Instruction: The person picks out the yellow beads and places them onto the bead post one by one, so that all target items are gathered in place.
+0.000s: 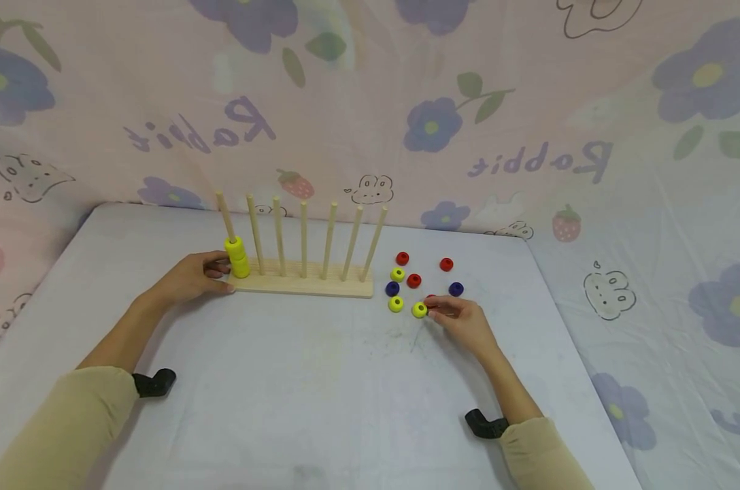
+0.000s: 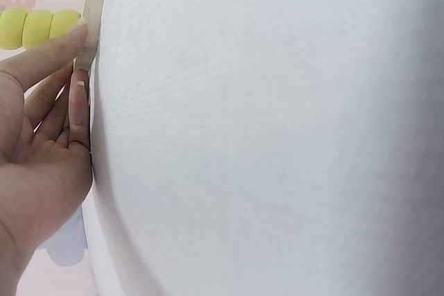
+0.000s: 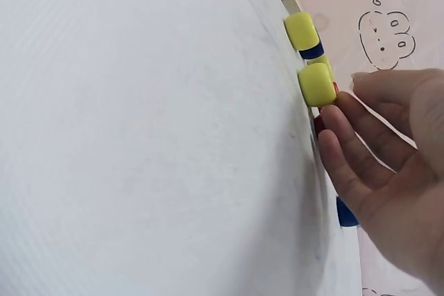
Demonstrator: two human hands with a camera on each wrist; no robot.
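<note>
On the white table [image 1: 272,401] stands a wooden rack [image 1: 303,289]. The left hand [image 1: 192,278] grips its left end, by the leftmost peg [image 1: 225,216], which bears three yellow beads [image 1: 238,262]. The right hand [image 1: 466,323], thumb and fingers apart, is at a loose yellow bead [image 1: 419,310] right of the rack, near red beads [image 1: 414,281] and blue beads [image 1: 456,290]; contact I cannot tell.

A pale wooden peg rack [image 1: 303,289] was set base-down on the white tabletop [image 1: 309,388], its long side laid crosswise. Seven upright pegs [image 1: 303,238] were fixed in a single row along the base. Three yellow beads [image 1: 238,258] were stacked on the leftmost peg. A loose yellow bead [image 1: 419,309] was placed hole-up, to the right of the rack, slightly nearer the viewer
</note>
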